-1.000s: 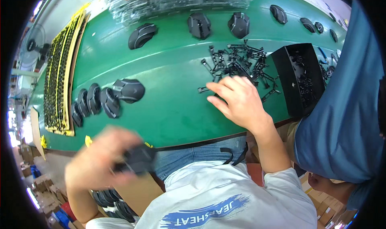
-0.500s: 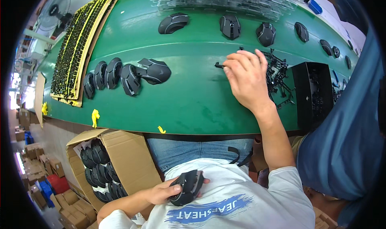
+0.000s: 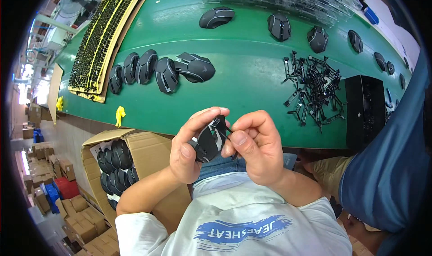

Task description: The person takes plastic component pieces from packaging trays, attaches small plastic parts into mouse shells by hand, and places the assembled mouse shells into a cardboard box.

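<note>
My left hand [image 3: 188,143] grips a black computer mouse shell [image 3: 209,141] just in front of the table's near edge, its side turned up toward me. Against the shell's right side, my right hand [image 3: 256,146] pinches a small black plastic piece [image 3: 228,131], mostly covered by the fingers. Further right on the table lies a loose heap of thin black plastic pieces [image 3: 315,92]. Several mouse shells [image 3: 167,75] stand in a group at the left of the table.
More mouse shells [image 3: 279,26] are spaced along the table's far side. A black bin [image 3: 353,116] stands right of the heap, near another person's blue clothing [image 3: 387,161]. Left are a tray of small black parts [image 3: 101,44] and a cardboard box [image 3: 150,148] of mouse shells. Clear plastic trays [image 3: 288,2] lie behind.
My right hand has come back from the heap with a small black piece. My left hand has raised the mouse shell from my lap, and both hands now meet at it. The view has shifted.
</note>
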### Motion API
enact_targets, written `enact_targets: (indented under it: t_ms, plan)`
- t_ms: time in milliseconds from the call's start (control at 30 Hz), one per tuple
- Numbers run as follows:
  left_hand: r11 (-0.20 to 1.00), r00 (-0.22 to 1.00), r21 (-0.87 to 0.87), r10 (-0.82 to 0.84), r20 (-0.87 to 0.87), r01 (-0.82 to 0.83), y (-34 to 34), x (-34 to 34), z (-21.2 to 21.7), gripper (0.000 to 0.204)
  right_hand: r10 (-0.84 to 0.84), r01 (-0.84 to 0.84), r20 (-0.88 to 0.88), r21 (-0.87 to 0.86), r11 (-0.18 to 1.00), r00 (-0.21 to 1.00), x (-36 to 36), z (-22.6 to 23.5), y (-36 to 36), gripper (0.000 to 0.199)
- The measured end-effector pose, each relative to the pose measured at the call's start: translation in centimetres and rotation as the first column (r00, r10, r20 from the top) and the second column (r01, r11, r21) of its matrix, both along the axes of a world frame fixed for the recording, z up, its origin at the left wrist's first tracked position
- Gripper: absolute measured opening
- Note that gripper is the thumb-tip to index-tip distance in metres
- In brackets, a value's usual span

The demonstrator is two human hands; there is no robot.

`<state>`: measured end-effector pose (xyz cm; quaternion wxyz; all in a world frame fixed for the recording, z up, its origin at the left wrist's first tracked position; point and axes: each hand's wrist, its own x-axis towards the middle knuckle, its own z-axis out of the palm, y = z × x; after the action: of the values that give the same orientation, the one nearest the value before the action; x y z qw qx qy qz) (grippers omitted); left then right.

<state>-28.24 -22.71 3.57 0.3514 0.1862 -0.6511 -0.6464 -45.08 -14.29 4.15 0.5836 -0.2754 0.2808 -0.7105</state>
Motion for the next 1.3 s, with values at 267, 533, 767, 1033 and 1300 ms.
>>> enact_targets:
  t_ms: [267, 533, 767, 1033, 1300]
  plan:
    - [0.991, 0.993, -0.103, 0.078, -0.084, -0.086, 0.6, 0.3, -1.1, 0.082, 0.022, -0.025, -0.121, -0.021, 0.999, 0.992, 0.6, 0.2, 0.3, 0.019]
    - [0.99, 0.99, -0.016, 0.137, -0.02, -0.137, 1.5, 0.3, -1.9, 0.085, -0.059, 0.115, -0.541, 0.07, 0.991, 0.839, 0.4, -1.4, -0.1, 0.028]
    - [0.883, 0.972, 0.469, 0.107, -0.208, 0.003, 3.0, -1.9, -0.2, 0.091, -0.136, 0.138, -0.253, -0.011, 0.99, 0.958, 1.4, -4.4, -1.2, 0.062]
    - [0.844, 0.993, 0.528, 0.118, -0.007, -0.097, 3.2, -2.5, 3.0, 0.102, -0.21, 0.197, -0.043, -0.206, 0.959, 0.977, 3.0, -4.1, -0.9, 0.056]
    - [0.938, 0.984, 0.338, 0.129, -0.12, -0.082, -0.5, -6.0, 0.5, 0.072, -0.16, 0.17, -0.184, 0.039, 0.985, 0.97, -0.7, -3.6, 0.4, 0.058]
